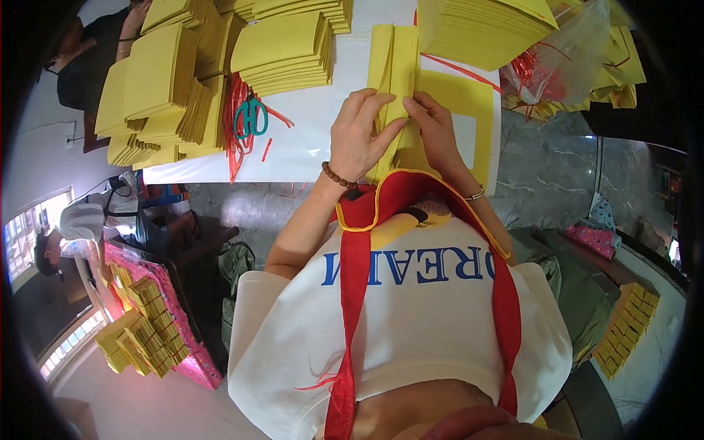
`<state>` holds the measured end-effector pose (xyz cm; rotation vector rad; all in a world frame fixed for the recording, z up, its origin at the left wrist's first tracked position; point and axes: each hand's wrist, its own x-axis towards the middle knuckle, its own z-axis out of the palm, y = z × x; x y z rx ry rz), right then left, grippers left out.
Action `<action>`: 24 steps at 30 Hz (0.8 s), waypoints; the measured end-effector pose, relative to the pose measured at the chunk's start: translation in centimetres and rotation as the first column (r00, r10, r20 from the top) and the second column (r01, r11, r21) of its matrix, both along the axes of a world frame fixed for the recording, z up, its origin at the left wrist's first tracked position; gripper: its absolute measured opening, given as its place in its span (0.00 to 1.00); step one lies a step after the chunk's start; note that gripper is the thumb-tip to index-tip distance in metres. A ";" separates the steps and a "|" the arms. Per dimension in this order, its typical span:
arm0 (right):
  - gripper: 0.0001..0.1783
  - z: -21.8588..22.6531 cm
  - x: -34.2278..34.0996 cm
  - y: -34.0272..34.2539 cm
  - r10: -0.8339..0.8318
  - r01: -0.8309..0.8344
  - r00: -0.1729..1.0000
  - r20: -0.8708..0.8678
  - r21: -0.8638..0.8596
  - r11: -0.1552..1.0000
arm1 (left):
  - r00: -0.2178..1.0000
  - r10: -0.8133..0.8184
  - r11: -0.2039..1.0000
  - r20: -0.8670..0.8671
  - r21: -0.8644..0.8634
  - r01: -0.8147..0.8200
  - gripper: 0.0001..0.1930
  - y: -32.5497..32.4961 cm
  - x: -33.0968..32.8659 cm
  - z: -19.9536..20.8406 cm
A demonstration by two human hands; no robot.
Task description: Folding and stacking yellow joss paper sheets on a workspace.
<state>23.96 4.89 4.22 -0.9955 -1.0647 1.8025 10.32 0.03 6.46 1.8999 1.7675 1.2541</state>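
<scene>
A long folded strip of yellow paper (394,62) lies lengthwise before me on the white table. My left hand (361,132) is closed on its left side, thumb and fingers pressing the fold. From the other side my right hand (438,132) pinches the right edge with thumb and bent fingers. Beneath and right of my right hand lies a flat yellow sheet (473,110). Teal-handled scissors (251,117) rest on red plastic ribbon (236,139) to the left of my left hand.
Stacks of folded yellow paper (286,48) crowd the table's far left, and a thick stack (484,29) stands at the back. A clear plastic bag (572,59) with red ribbon sits at the right. Another person (88,220) is beside a pink-covered table (198,352) with yellow bundles.
</scene>
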 end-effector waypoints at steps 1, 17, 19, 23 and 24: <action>0.16 0.1 0.0 0.0 0.001 -0.001 1.000 0.004 0.000 1.000 | 1.000 0.009 1.000 -0.001 0.010 -0.009 0.19 0.1 -0.1 -0.1; 0.15 -0.3 -0.2 0.0 -0.011 0.011 1.000 -0.016 0.007 1.000 | 0.989 0.028 0.989 0.143 -0.145 -0.007 0.25 0.1 -0.3 -0.2; 0.15 -0.3 -0.2 0.0 -0.011 0.011 1.000 -0.015 0.007 1.000 | 0.996 0.017 0.995 0.090 -0.099 -0.008 0.25 0.1 -0.3 -0.5; 0.14 -0.4 -0.1 0.0 -0.006 0.005 1.000 -0.020 -0.005 1.000 | 0.992 0.007 0.993 0.130 -0.122 0.009 0.25 0.1 -0.3 -0.4; 0.14 -0.4 -0.1 0.0 -0.006 0.006 1.000 -0.020 -0.004 1.000 | 0.992 0.009 0.992 0.127 -0.125 0.007 0.25 0.1 -0.3 -0.4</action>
